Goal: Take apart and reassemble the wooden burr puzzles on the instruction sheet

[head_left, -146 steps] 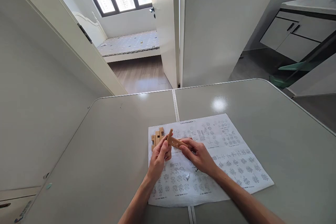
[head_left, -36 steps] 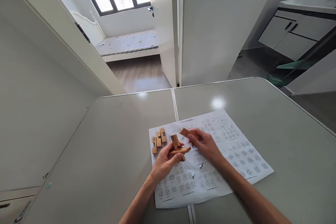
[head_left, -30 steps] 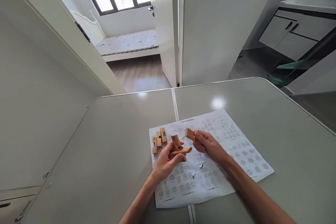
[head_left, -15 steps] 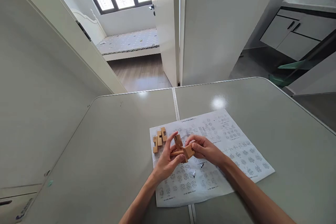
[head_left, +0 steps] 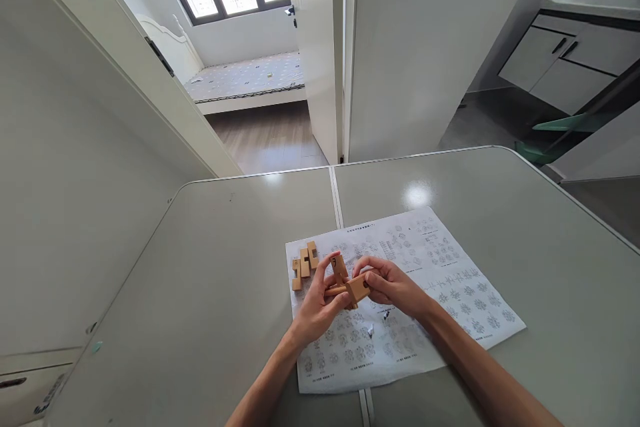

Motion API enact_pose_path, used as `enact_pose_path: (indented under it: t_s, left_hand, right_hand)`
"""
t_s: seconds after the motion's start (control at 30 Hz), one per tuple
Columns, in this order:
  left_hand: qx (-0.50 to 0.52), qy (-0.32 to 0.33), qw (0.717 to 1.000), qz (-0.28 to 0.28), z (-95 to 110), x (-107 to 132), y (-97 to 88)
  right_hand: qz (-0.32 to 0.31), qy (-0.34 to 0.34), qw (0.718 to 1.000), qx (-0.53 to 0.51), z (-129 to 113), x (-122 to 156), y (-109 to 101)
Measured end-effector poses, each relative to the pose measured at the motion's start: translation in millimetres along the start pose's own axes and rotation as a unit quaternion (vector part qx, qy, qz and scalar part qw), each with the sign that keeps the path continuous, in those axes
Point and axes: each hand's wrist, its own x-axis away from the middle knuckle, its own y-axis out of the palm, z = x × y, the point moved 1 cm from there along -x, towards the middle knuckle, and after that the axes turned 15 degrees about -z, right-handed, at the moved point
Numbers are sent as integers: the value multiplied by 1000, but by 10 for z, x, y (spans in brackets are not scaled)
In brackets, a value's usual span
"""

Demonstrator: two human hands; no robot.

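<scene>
Both hands hold a cluster of notched wooden puzzle pieces (head_left: 357,288) over a printed sheet. My left hand (head_left: 319,303) grips the cluster from the left, its thumb along the near side and its fingers behind an upright piece with a dark mark. My right hand (head_left: 387,285) pinches the right end of a piece that points right. How the pieces lock together is partly hidden by my fingers. Just left of my left hand, several loose notched wooden blocks (head_left: 305,263) lie side by side on the paper sheet (head_left: 400,347), which bears many small line diagrams.
The sheet lies on a grey-green table (head_left: 225,267) with a seam down its middle. Small dark and white scraps (head_left: 371,331) rest on the paper near me. Beyond the table's far edge are an open door (head_left: 315,47), a bed (head_left: 250,77) and, at right, a white cabinet (head_left: 560,60).
Both hands keep their hold on the puzzle pieces, with barely any shift in the cluster. The whole view has moved very slightly.
</scene>
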Motion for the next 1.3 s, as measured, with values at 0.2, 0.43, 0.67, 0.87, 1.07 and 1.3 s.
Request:
enact_pose_path:
  t_s: [0.2,0.43,0.67,0.87,1.07,1.3]
  left_hand:
    - [4,5,1000,3,16,4,3]
    - [11,15,1000,-2,36,5,-6]
    - [1,31,999,-6,12,26,-11]
    - [22,63,997,-26,-15,34,-33]
    - [44,78,995,-54,11,41,-8]
    - [59,87,992,-70,32,27,8]
  right_hand:
    - [-4,-8,1000,5,-20,2,16]
    - [-25,-11,999,27,-34,1,25]
    - [-34,23,999,-9,-67,-6,64]
    - [-37,28,998,33,-108,-29,84]
    - [-9,32,999,11,-58,-40,61]
    - [-1,37,994,-99,-10,-68,48]
